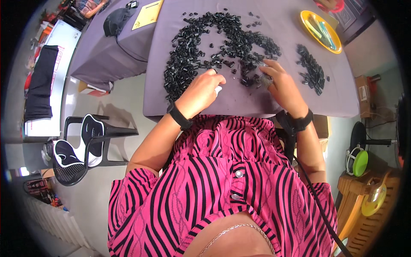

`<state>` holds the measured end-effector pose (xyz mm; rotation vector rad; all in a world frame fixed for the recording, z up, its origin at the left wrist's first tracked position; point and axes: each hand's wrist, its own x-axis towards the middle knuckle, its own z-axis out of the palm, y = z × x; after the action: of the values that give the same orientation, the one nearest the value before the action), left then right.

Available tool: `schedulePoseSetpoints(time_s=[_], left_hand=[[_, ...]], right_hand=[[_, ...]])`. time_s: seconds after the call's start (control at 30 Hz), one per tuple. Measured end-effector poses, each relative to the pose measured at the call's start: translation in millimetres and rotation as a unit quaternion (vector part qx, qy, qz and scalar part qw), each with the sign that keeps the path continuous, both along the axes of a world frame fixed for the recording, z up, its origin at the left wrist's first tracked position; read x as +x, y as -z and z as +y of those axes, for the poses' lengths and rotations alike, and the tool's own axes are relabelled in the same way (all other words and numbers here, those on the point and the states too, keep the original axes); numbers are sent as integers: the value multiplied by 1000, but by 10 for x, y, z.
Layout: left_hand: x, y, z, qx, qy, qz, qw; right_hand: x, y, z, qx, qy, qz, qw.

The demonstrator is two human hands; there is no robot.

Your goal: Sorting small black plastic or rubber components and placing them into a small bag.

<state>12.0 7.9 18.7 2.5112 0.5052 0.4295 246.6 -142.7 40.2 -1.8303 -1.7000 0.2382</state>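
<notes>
Small black pieces [232,48] are lying around twelve o'clock, probably for easy reach; your left hand [200,91] at eleven and right hand [284,85] at one are curling apart, grips unclear. A second heap [311,70] at two is sitting separate, likely avoiding mixing, a yellow tray [337,42] beyond.

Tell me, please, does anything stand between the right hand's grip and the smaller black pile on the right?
Nothing visible does: only greyish tablecloth shows between the right hand's grip and that smaller pile.
</notes>
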Motion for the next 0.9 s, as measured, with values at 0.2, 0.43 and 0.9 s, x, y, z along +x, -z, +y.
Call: schedulePoseSetpoints(time_s=[0.2, 0.43, 0.9], left_hand=[[-35, -65, 19, 7, -20, 35, 999], [-100, -64, 16, -5, -34, 35, 999], [-81, -67, 73, -79, -37, 11, 996]], right_hand=[[-117, -109, -284, -46, -30, 58, 997], [-413, -1052, -730, 96, -119, 28, 988], [-473, -2139, -854, 68, -134, 15, 989]])
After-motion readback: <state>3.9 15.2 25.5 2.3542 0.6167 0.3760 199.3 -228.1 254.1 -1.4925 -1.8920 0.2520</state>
